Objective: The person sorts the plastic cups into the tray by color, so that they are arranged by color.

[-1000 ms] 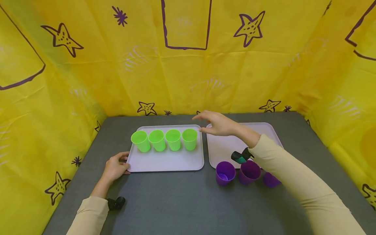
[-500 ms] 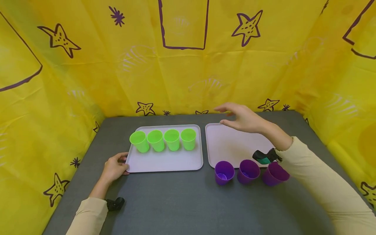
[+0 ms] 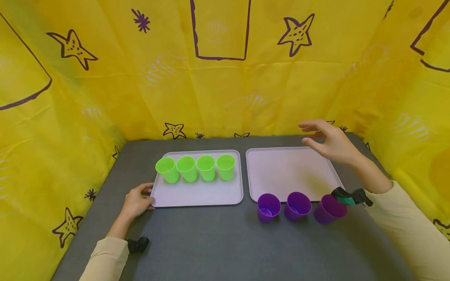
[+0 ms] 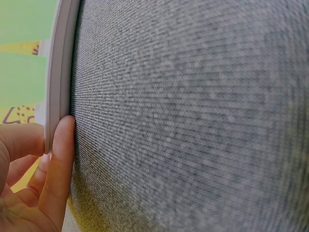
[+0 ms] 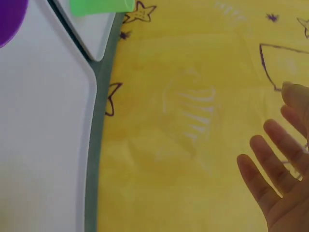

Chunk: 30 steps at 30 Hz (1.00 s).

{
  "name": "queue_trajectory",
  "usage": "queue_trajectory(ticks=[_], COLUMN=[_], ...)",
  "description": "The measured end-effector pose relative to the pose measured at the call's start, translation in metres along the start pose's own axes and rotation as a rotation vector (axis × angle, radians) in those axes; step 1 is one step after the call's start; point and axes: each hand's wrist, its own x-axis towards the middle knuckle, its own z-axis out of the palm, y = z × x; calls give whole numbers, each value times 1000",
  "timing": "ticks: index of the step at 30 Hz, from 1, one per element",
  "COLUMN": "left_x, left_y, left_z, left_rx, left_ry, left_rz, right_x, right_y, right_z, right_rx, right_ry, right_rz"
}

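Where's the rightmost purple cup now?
Head view, right of centre: the rightmost purple cup sits on the table in front of the right tray, right of the middle purple cup.

Right hand (image 3: pixel 332 144): shifted toward three o'clock, from beside the end green cup (image 3: pixel 226 168) to the right tray (image 3: pixel 277 168), at its one o'clock corner. Rightmost purple cup (image 3: pixel 327 214): formerly half hidden by the sleeve (image 3: pixel 404 222), now mostly in view.

Purple cup (image 5: pixel 9 19) cropped in right wrist view, cropped green shapes (image 4: pixel 21 79), probably cups, in left
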Motion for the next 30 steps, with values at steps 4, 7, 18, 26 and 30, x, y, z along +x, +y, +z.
queue_trajectory(ticks=[4, 7, 18, 26, 30], left_x=[0, -1, -1, -1, -1], left_y=[-1, -1, 0, 1, 1], left_z=[0, 0, 0, 0, 0], left_rx=[7, 5, 6, -3, -19], left_ry=[-1, -2, -3, 0, -1], left_rz=[7, 3, 1, 4, 12], right_x=[-18, -32, -81, -113, -127], right_y=[11, 20, 60, 77, 83], right_z=[-6, -10, -12, -4, 2], right_rx=[-3, 2, 42, 17, -8], right_ry=[37, 70, 129, 42, 3], right_rz=[95, 186, 341, 450, 477])
